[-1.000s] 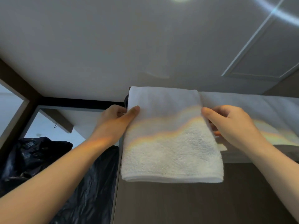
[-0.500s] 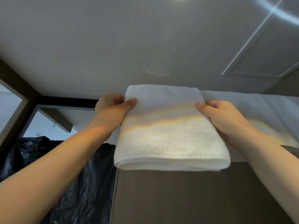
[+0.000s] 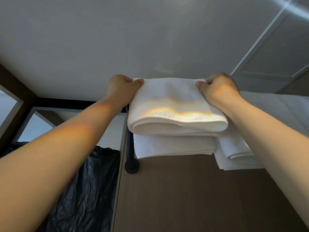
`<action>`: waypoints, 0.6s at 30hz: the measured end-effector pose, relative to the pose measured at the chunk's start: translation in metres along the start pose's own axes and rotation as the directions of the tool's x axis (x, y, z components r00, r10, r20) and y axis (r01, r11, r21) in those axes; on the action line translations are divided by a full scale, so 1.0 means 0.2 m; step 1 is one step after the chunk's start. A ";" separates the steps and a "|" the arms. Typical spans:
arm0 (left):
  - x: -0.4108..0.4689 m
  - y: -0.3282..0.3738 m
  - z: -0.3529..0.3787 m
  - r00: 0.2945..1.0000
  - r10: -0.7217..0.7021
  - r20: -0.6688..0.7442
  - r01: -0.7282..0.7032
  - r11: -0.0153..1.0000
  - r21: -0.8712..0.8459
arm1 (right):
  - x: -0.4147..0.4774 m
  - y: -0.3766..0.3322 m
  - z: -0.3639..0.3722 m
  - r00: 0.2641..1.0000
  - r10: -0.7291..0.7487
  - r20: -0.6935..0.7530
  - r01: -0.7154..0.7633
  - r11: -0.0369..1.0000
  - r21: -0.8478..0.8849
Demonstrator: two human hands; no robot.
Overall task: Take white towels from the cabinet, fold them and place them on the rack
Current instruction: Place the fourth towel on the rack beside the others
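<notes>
- folded white terry towel (image 3: pixel 175 104) lies on top of a second folded white towel (image 3: pixel 173 146)
- left hand (image 3: pixel 121 88) grips top towel's far left corner, right hand (image 3: pixel 217 88) its far right corner
- stack of further folded white towels (image 3: pixel 237 153) just right of second towel, partly behind right forearm
- black metal pipe rack post (image 3: pixel 131 153) at second towel's left edge, foot on brown flat wall panel (image 3: pixel 192 198) below the towels
- crumpled black plastic bag (image 3: pixel 87 190) lower left, left of panel, behind left forearm

Towel (image 3: pixel 175 104) is fluffy white terry cloth; left of it, a matt black metal rack post (image 3: pixel 131 154) and crinkly glossy black plastic bag (image 3: pixel 87 190).
</notes>
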State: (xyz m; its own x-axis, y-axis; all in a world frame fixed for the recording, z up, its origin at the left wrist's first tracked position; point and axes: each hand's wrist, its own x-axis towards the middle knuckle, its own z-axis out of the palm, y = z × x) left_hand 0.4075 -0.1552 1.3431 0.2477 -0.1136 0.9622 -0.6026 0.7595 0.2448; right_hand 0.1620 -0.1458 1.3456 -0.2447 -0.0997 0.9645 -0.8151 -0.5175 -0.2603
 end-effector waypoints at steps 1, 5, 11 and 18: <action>-0.01 -0.02 0.00 0.999 0.051 -0.012 -0.050 0.998 0.032 | -0.01 0.00 0.00 1.000 -0.004 -0.005 0.004 1.000 -0.012; -0.08 -0.06 0.00 0.984 0.170 -0.054 -0.165 0.983 0.074 | -0.06 0.02 0.01 0.998 -0.041 -0.050 0.039 0.998 -0.040; -0.16 -0.07 0.00 0.982 0.178 -0.056 -0.176 0.983 0.046 | -0.12 0.03 0.01 0.994 -0.096 -0.061 0.096 0.995 0.007; -0.38 -0.11 -0.05 0.997 0.077 0.029 -0.076 0.997 -0.023 | -0.34 0.04 -0.07 0.994 -0.101 -0.039 0.107 0.971 0.214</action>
State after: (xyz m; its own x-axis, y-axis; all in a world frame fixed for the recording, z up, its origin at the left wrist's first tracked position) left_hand 0.4098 -0.1560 1.2633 0.1788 -0.0735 0.9811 -0.6022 0.7804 0.1682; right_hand 0.1656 -0.1312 1.2780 -0.1813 -0.0133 0.9833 -0.7055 -0.6948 -0.1394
